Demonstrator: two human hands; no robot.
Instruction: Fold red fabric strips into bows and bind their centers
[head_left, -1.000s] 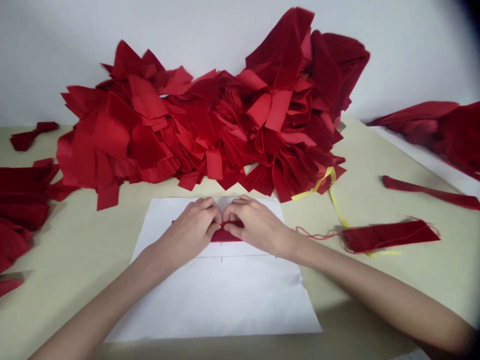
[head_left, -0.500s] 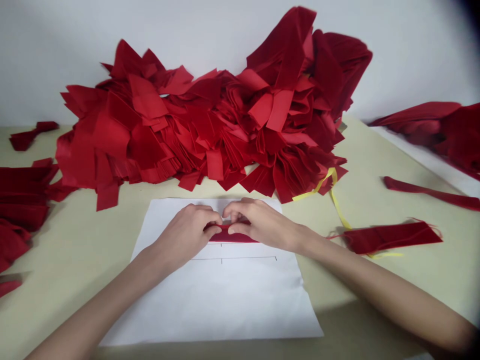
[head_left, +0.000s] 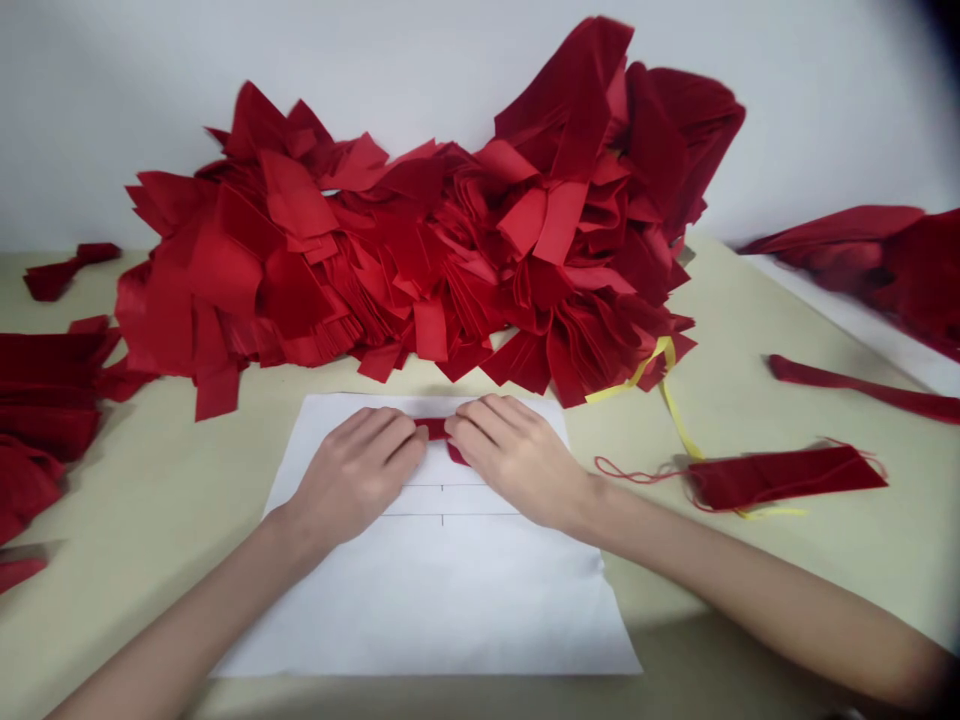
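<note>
A red fabric strip (head_left: 432, 430) shows in the gap between my two hands, over the upper part of a white paper sheet (head_left: 420, 610). My left hand (head_left: 364, 465) is closed on the strip's left part, fingers curled over it. From the other side my right hand (head_left: 510, 455) grips its right part, and a small red flap peeks out below those fingertips. Most of the strip lies hidden under the fingers. Thin black ruled lines with short tick marks cross the sheet just below my hands.
A large heap of red fabric pieces (head_left: 420, 250) stands behind the sheet against the wall. Red bundles (head_left: 45, 400) lie at the left. To the right are a red folded piece (head_left: 787, 478) with loose red thread, a yellow ribbon (head_left: 679, 415) and a narrow red strip (head_left: 862, 387).
Both hands have turned palm-down over the strip, their fingers now wrapped over it. The strip's flat red face, seen before above the lines, is now mostly folded or covered.
</note>
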